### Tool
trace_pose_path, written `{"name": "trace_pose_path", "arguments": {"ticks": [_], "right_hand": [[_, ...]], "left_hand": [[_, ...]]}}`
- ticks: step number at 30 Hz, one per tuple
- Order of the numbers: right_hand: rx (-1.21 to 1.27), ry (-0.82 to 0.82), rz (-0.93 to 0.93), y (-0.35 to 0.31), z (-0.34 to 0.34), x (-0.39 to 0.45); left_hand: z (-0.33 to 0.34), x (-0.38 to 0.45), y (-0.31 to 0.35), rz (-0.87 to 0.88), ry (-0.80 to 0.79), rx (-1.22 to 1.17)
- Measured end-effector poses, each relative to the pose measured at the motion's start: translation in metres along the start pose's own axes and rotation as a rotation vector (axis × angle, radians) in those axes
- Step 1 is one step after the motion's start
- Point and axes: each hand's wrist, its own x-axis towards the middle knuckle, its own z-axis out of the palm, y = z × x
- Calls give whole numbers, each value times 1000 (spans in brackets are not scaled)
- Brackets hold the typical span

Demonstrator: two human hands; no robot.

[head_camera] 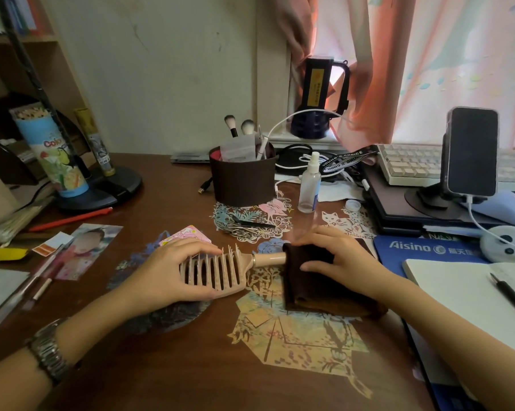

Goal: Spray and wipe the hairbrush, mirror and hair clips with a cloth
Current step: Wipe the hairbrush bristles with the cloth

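Observation:
A pale pink vented hairbrush lies level above the desk, its bristles pointing away from me. My left hand grips its head, fingers over the top and thumb beneath. My right hand holds a dark brown cloth wrapped round the brush handle. A round mirror lies flat on the desk under my left wrist, mostly hidden. Several dark hair clips lie in a pile beyond the brush. A clear spray bottle stands upright behind them.
A brown cup of makeup brushes stands behind the clips. To the right are a phone on a stand, a keyboard, a blue mouse pad and an open notebook with a pen. A photo and pens lie left.

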Motion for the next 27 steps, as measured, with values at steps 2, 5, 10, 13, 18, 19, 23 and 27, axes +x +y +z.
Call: {"name": "trace_pose_path", "arguments": {"ticks": [2, 5, 10, 13, 18, 19, 23, 27], "right_hand": [[15, -2, 9, -1, 0, 1], [17, -20, 11, -3, 1, 3], [-15, -40, 3, -11, 7, 11], [-29, -35, -23, -17, 11, 17], [-21, -26, -61, -26, 18, 25], [-19, -22, -67, -27, 20, 27], [-23, -6, -103, -31, 26, 32], [-42, 11, -152, -29, 29, 31]], "left_hand": [[0, 4, 2, 15, 3, 5], [1, 11, 3, 19, 2, 5], [5, 22, 5, 33, -13, 3], [5, 23, 5, 29, -21, -16], [5, 23, 5, 31, -19, -27], [5, 23, 5, 29, -18, -33], [5, 24, 5, 24, -13, -46], [5, 23, 5, 25, -8, -51]]}}
